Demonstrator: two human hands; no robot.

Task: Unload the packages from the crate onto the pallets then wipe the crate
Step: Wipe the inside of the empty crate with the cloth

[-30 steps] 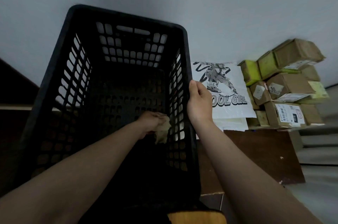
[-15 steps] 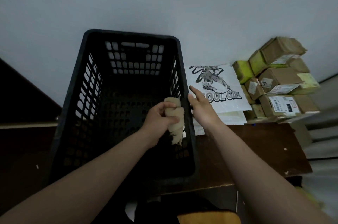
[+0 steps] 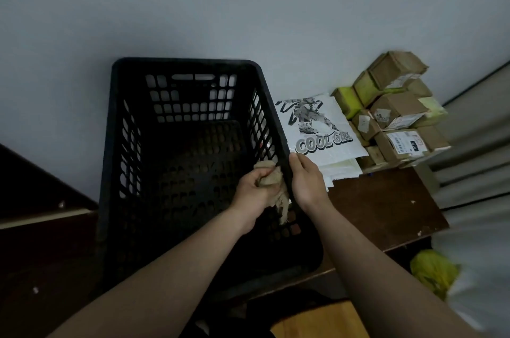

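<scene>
A black slotted plastic crate stands against the wall with nothing inside it but my hand and the cloth. My left hand is inside it, fingers closed around a crumpled beige cloth pressed against the inner right wall. My right hand grips the crate's right rim from outside. To the right lies a white package printed "COOL GIRL", and beside it a stack of brown and green cardboard packages.
A dark brown wooden surface carries the crate and packages. A yellow-green bag and pale plastic sit at the lower right. A dark brown board lies to the left.
The crate has dropped lower and farther from my view. My left hand lifted the cloth from the crate floor up to the right wall. My right hand let go of the rim, then gripped it again.
</scene>
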